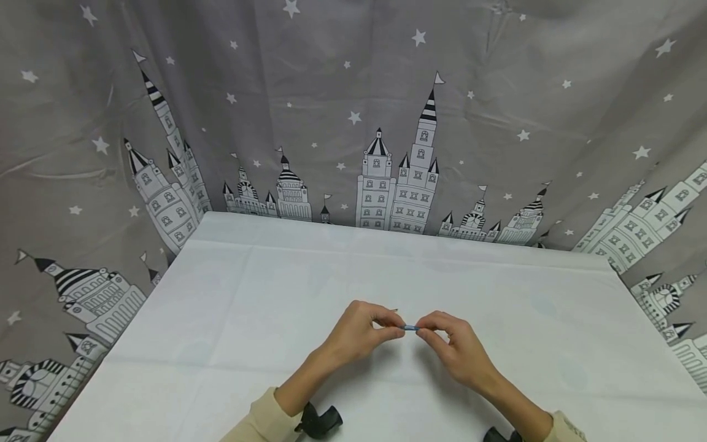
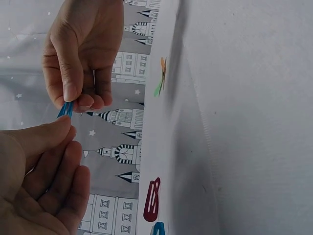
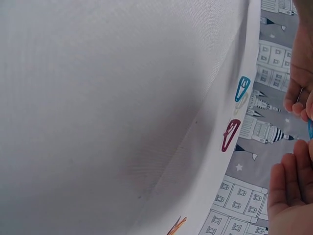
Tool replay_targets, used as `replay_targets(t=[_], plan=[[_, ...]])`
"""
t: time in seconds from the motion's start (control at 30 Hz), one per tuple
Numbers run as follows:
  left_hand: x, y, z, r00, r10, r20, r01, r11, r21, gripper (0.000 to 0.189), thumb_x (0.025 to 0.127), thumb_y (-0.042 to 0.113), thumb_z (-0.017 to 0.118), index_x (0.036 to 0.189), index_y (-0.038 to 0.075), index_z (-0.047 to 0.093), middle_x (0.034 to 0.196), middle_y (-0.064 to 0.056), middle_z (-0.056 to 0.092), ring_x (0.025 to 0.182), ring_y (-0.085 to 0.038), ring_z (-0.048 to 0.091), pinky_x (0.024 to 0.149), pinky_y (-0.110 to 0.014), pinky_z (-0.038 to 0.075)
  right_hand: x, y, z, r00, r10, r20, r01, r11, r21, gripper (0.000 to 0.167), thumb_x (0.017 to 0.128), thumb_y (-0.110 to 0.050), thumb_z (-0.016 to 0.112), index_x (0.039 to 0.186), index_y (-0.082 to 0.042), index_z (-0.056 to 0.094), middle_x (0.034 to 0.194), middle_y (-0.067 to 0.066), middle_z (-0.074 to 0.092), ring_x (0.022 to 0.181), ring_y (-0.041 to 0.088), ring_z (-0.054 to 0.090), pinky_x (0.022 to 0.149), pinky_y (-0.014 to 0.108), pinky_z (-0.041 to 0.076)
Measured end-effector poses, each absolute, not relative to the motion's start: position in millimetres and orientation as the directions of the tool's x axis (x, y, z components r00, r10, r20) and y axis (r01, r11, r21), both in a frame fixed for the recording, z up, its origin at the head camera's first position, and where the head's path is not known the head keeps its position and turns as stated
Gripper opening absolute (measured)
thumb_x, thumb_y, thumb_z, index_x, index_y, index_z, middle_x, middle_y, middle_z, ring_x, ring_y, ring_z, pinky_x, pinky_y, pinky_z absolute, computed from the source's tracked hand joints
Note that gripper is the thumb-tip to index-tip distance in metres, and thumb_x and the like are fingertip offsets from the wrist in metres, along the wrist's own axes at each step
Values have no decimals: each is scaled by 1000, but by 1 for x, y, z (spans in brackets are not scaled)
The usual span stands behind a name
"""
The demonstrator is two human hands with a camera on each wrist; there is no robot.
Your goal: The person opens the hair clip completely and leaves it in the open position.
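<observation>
A blue snap hair clip [image 1: 410, 328] is held up above the white table, stretched between both hands. My left hand [image 1: 361, 331] pinches one end between thumb and index finger, and my right hand [image 1: 455, 347] pinches the other. The left wrist view shows the same clip [image 2: 65, 109] end-on between the two thumbs, its tips covered by fingers. Lying on the cloth beyond are a dark red snap clip [image 2: 152, 200], another blue clip [image 3: 242, 89], a pale clip [image 3: 240, 104] and an orange-and-green clip [image 2: 162, 78].
White cloth [image 1: 232, 294] with creases covers the table. Behind and beside it hangs a grey curtain [image 1: 309, 73] printed with castles and stars. Black straps [image 1: 320, 422] sit at the wrists by the beige sleeves.
</observation>
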State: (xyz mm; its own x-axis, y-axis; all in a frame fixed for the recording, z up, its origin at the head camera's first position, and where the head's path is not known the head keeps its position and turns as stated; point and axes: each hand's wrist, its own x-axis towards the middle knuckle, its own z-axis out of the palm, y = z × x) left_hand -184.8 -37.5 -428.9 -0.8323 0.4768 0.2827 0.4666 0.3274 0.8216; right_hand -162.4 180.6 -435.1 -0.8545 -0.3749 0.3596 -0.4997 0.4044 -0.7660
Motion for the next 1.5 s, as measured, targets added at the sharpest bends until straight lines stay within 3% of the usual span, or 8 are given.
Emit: replay_targets(t=[0.43, 0.67, 0.8, 1.03, 1.13, 1.3, 1.37, 1.5], plan=[[-184, -42, -424, -809, 549, 210, 427, 305, 851, 6, 85, 9, 78, 90, 7, 79, 79, 14, 72, 77, -4, 61, 70, -26, 47, -157, 180, -437, -801, -444, 401, -570, 364, -736, 13, 92, 4, 64, 90, -9, 66, 84, 4, 64, 79, 11, 56, 71, 28, 47], [-185, -42, -422, -800, 564, 206, 421, 283, 862, 6, 85, 10, 78, 90, 8, 80, 81, 15, 72, 90, -8, 66, 84, -36, 50, -158, 183, -437, -799, -461, 386, -564, 353, -746, 17, 92, 2, 64, 91, -15, 66, 84, 5, 65, 79, 12, 56, 71, 28, 47], [-186, -42, -422, -782, 587, 207, 429, 267, 863, 6, 85, 10, 78, 90, 11, 80, 82, 13, 73, 102, -15, 67, 90, -31, 48, -158, 185, -437, -796, -481, 367, -553, 332, -764, 11, 93, 0, 63, 91, -10, 67, 86, 6, 67, 81, 13, 58, 75, 28, 48], [-186, -42, -422, -754, 627, 199, 437, 251, 864, 6, 85, 8, 78, 90, 9, 80, 84, 4, 74, 79, -2, 64, 84, -27, 49, -157, 189, -436, -791, -521, 320, -512, 278, -812, 9, 95, -1, 61, 92, -6, 68, 89, 9, 68, 86, 14, 61, 82, 29, 48], [-187, -42, -424, -732, 650, 203, 434, 216, 874, 5, 84, 8, 78, 89, 9, 80, 83, 3, 74, 75, -2, 62, 89, -28, 48, -156, 191, -435, -772, -550, 319, -511, 237, -826, 11, 96, 0, 60, 93, -6, 68, 89, 11, 67, 85, 15, 60, 80, 29, 48], [-187, -44, -425, -715, 664, 217, 445, 194, 874, 4, 84, 9, 79, 88, 10, 80, 82, 8, 73, 73, -2, 60, 90, -29, 48, -154, 192, -434, -755, -566, 330, -511, 194, -837, 11, 96, 1, 59, 95, -5, 68, 90, 11, 67, 85, 16, 59, 77, 29, 48], [-187, -43, -425, -720, 657, 221, 451, 202, 869, 4, 85, 10, 78, 88, 10, 80, 82, 8, 73, 74, -2, 61, 84, -28, 50, -154, 192, -434, -766, -551, 333, -510, 205, -835, 10, 96, 0, 60, 95, -5, 69, 90, 11, 67, 85, 16, 60, 78, 29, 48], [-186, -42, -426, -748, 625, 222, 449, 230, 864, 5, 86, 9, 77, 90, 9, 80, 82, 11, 73, 79, -2, 64, 87, -29, 50, -153, 190, -436, -800, -504, 324, -501, 267, -823, 9, 96, -3, 61, 95, -7, 69, 91, 8, 68, 87, 15, 61, 81, 28, 48]])
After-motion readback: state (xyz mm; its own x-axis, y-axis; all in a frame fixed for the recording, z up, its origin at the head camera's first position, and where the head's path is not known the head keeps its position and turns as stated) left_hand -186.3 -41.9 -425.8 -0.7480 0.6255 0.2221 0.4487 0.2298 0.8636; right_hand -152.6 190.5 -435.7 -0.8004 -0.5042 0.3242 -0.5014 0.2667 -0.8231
